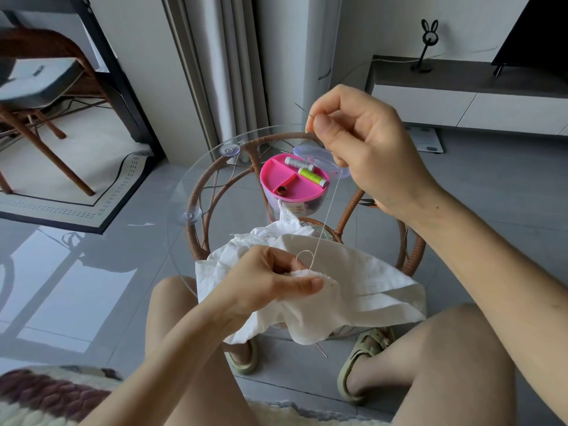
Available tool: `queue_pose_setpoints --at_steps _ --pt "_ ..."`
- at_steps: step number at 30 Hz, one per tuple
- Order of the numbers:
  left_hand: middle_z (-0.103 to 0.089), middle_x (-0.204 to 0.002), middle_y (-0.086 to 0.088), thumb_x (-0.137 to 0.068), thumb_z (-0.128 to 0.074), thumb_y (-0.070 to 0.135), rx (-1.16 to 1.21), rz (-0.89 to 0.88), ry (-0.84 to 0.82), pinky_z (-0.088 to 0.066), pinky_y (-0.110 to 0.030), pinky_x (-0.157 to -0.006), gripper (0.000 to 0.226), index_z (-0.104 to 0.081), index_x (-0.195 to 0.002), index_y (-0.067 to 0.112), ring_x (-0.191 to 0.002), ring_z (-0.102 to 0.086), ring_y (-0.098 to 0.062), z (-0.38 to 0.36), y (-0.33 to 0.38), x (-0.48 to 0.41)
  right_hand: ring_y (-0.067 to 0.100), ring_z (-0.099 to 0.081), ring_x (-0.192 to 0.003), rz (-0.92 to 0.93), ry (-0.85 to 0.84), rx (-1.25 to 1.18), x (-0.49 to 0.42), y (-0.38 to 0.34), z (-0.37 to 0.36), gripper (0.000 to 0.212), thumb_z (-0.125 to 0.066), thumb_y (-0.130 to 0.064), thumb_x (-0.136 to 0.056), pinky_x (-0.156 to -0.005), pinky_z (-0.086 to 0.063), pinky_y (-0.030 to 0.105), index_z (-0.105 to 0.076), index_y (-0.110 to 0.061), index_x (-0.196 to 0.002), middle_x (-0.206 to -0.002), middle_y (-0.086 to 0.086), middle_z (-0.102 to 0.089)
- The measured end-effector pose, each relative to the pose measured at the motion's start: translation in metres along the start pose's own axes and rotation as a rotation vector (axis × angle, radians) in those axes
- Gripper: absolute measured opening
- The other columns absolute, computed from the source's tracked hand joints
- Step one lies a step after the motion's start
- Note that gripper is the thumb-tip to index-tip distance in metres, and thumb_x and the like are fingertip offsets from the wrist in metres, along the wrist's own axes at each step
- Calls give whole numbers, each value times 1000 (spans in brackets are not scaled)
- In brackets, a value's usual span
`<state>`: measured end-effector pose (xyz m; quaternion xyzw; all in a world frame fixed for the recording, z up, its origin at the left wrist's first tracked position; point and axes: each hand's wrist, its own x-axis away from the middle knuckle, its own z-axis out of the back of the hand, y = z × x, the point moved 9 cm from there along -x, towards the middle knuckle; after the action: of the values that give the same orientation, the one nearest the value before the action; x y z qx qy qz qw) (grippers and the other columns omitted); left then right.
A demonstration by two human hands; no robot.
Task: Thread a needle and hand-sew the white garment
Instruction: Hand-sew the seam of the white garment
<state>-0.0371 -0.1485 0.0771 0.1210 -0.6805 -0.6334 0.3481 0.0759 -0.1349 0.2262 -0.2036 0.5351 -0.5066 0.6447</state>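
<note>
While the left hand [270,278] pinches a bunched fold of the white garment [362,281] between thumb and curled fingers, the right hand [362,149] is raised well above it, thumb and forefinger closed on a thin needle [304,110].

A pale thread [326,216] runs from the right hand down in a nearly straight line to the fold and makes one small open loop just above the cloth, beside the left thumb.

The garment is plain white woven fabric, creased and rumpled. It lies over the near edge of a round glass table [190,192] with a brown wicker frame and hangs down between the person's bare knees. Its far end is gathered into a crumpled peak. The pinched fold has a slightly rough, puckered edge.

Farther back on the table stands a round sewing kit [276,176] with a pink divided tray. One compartment holds a grey thread spool [298,162] and a lime-green thread spool [312,176], lying side by side. Another holds a small metal thimble [281,189]. The kit's clear lid [319,155] sits just behind it, partly hidden by the right hand.
</note>
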Motion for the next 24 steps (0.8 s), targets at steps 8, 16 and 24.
queue_pose_setpoints --at_steps 8,16,24 --pt "-62 -53 -2 -58 -78 15 77 7 -16 -46 -18 -51 16 -64 -52 10 -51 -59 -12 4 1 1 6 -39 -52 -103 -215 199 22 32 -21 14 -54 -19 -89 -53 -31 16 -66 -13 -89 -55 1 -45" --pt "-63 -55 -1 -62 -77 13 76 -10 -75 -46 -19 -54 11 -68 -55 14 -53 -60 -11 7 2 3 0 -44 -48 -388 -597 161 83 73 -54 9 -63 -13 -90 -56 -34 12 -70 -17 -96 -47 -19 -47" --pt "-61 -55 -3 -62 -84 17 -17 -16 -54 -45 -19 -52 19 -67 -56 12 -52 -57 -11 9 7 4 7 -42 -55 -450 -444 -199 79 58 -49 18 -61 -25 -83 -53 -34 17 -67 -19 -67 -57 -4 -51"
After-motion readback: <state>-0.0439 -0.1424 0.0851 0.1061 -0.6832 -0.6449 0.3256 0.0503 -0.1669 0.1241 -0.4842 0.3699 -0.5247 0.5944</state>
